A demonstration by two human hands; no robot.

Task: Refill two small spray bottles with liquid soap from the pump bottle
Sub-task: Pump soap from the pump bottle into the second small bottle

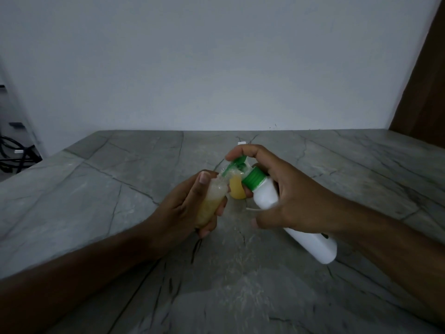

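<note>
My left hand (190, 208) grips a small clear spray bottle (209, 203) holding foamy yellow liquid, its open neck tilted to the right. My right hand (289, 198) holds the white pump bottle (296, 218) tilted, its green collar (254, 180) up and to the left. My index finger rests on the green pump head (237, 162), whose nozzle meets the small bottle's mouth. A second small bottle (236, 189) with yellow liquid stands on the table just behind, between both hands.
The grey stone table (120, 189) spreads wide under both arms. A small white object (242, 142) lies behind my right hand, and a thin white piece (251, 209) shows below the second bottle. A white wall stands behind; a brown door is at right.
</note>
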